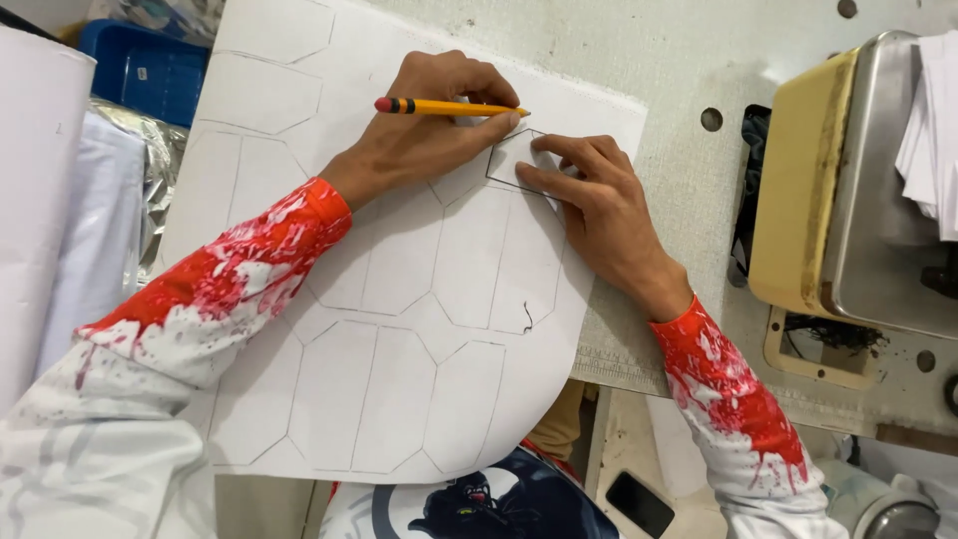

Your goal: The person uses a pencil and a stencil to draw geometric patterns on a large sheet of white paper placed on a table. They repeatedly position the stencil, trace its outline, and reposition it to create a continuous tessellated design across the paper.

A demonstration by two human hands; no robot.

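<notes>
Yellow pencil (451, 107) lies nearly level in your left hand (419, 130), pinched between thumb and fingers with its red eraser end pointing left and its dark tip pressed against the upper edge of a small white template piece (514, 158). That piece is a flat many-sided shape lying on the large white sheet (399, 329), near the sheet's upper right edge. Your right hand (589, 205) grasps nothing; its fingers (559, 150) are spread flat and press down on the template, pinning it to the sheet just beside the pencil tip. The sheet is covered with pencil outlines of the same many-sided shape, set side by side in rows, and its rounded lower edge hangs over the front of the worn, pale work table (679, 60), which shows a few round holes. Both your sleeves are white with red splashes. To your right stands a sewing machine (848, 200) with a cream side and a metal face, and white fabric lies on top of it. To your far left is a blue crate (150, 70), with pale fabric and a shiny wrapped roll just below it.
</notes>
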